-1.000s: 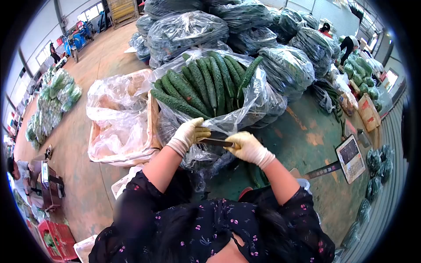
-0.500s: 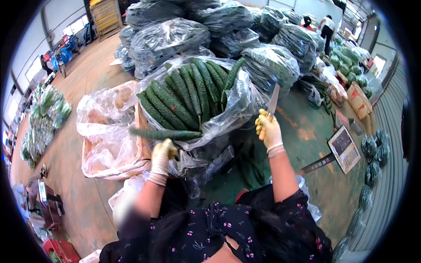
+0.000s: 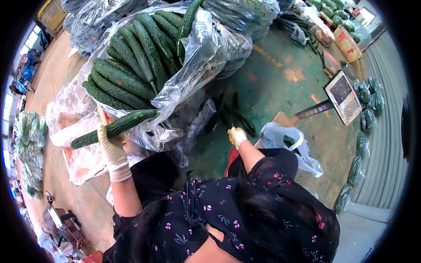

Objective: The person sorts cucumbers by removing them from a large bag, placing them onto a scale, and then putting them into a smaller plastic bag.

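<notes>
My left hand (image 3: 110, 142), in a pale glove, is wrapped round a long dark green cucumber (image 3: 116, 128). The cucumber lies across the front of a clear plastic bag (image 3: 199, 76), its far end near the bag's edge. Inside the bag, many bumpy cucumbers (image 3: 131, 57) lie side by side. My right hand (image 3: 237, 136), also gloved, is low over the floor, just short of some loose cucumbers (image 3: 239, 117). Its fingers are closed round the knife seen earlier; the blade is hardly distinguishable now.
A digital scale display (image 3: 343, 97) stands on the right. Nearer me is a thin plastic bag (image 3: 287, 142) with something green inside. A plastic-lined crate (image 3: 72, 153) stands at left. Filled bags (image 3: 105, 22) are piled behind, and bagged vegetables (image 3: 368, 98) line the right wall.
My left hand has lifted the cucumber and drawn it closer to me. My right hand has dropped from its raised position toward the floor. The view has tilted down and shifted right.
</notes>
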Motion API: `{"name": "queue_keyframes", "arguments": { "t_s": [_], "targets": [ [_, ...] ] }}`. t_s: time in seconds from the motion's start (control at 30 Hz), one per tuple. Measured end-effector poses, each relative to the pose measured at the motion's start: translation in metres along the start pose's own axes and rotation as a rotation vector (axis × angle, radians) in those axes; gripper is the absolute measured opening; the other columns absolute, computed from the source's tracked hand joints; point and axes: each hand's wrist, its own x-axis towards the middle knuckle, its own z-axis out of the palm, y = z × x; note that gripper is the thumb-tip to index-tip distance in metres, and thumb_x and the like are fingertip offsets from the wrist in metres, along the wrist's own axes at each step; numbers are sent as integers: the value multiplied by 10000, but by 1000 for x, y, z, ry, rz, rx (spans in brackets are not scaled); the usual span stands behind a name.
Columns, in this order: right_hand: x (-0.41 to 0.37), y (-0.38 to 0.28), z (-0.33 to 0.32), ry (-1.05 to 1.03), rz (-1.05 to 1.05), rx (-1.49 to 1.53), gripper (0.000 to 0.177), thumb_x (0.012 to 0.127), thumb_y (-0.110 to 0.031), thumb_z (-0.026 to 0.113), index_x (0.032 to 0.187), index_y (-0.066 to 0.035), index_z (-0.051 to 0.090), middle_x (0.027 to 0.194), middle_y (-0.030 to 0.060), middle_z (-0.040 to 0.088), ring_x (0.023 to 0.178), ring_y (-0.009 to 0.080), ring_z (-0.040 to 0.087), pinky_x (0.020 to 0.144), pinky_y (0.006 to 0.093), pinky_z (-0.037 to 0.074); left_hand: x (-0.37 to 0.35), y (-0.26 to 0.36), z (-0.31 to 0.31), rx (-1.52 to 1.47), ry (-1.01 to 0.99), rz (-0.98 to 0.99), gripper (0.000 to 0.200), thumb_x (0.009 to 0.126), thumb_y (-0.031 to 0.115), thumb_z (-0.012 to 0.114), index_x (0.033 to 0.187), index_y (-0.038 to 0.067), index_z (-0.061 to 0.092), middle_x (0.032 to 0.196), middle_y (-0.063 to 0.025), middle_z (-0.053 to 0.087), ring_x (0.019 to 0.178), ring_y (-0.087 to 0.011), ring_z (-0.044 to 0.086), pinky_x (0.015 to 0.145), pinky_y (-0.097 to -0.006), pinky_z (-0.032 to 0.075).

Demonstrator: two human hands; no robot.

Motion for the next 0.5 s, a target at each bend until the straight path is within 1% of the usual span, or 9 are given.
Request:
{"name": "queue_keyframes", "arguments": {
  "t_s": [0.03,0.1,0.17,0.2,0.27,0.3,0.37,0.43,0.5],
  "targets": [
    [32,39,24,45,-54,-111,370,796,-338,584,876,18,639,760,193,660,737,367,644,724,418,500,-8,12,6,-24,44,63,314,857,396,637,896,86,604,752,-18,606,614,-130,537,573,-259,429],
    [-14,39,25,38,-67,-337,437,765,-355,620,1004,11,621,1042,235,626,1036,332,589,878,378,452,-17,34,4,23,-1,160,252,873,342,635,899,95,595,767,-38,628,640,-152,566,574,-275,444],
    [-22,44,32,79,-55,-358,420,738,-347,644,1004,-21,641,884,173,670,820,283,654,778,366,482,-17,51,7,-14,17,138,249,876,340,632,918,97,593,788,-39,638,678,-157,590,583,-272,451],
    [-28,37,30,71,-51,-357,420,738,-347,644,1004,-21,641,884,173,670,820,283,654,778,366,482,-17,59,2,-34,-105,79,250,877,325,634,934,86,589,841,-47,645,741,-173,610,617,-286,481],
    [-32,10,21,-239,-14,-596,470,722,-372,650,1038,-25,645,914,170,675,831,285,656,772,352,483,-26,61,15,-57,-99,79,254,876,314,637,953,77,589,875,-55,644,779,-183,612,643,-301,495],
    [-21,8,25,-241,-16,-596,470,722,-372,650,1038,-25,645,914,170,675,831,285,656,772,352,483,-29,60,20,-88,-94,79,261,874,303,641,972,68,588,910,-63,643,818,-193,613,670,-316,509],
    [7,13,31,-95,-270,-640,450,739,-375,636,1027,-29,656,908,159,681,786,289,655,712,370,486,-39,56,15,-73,-227,-4,326,883,262,626,1091,20,558,985,-101,622,914,-224,598,828,-371,508],
    [12,-19,19,-256,-302,-652,370,770,-330,608,986,-36,669,833,122,684,700,268,645,645,371,489,-50,46,16,-33,-271,-82,348,876,207,633,1135,-3,533,964,-98,613,888,-209,599,802,-359,516],
    [11,-38,-8,-422,-472,-589,315,781,-294,597,960,-46,673,744,88,663,624,220,623,583,334,484,-66,36,34,48,-404,-72,363,845,144,645,1151,-11,527,1007,-94,604,948,-209,578,909,-351,439]
  ]
}}
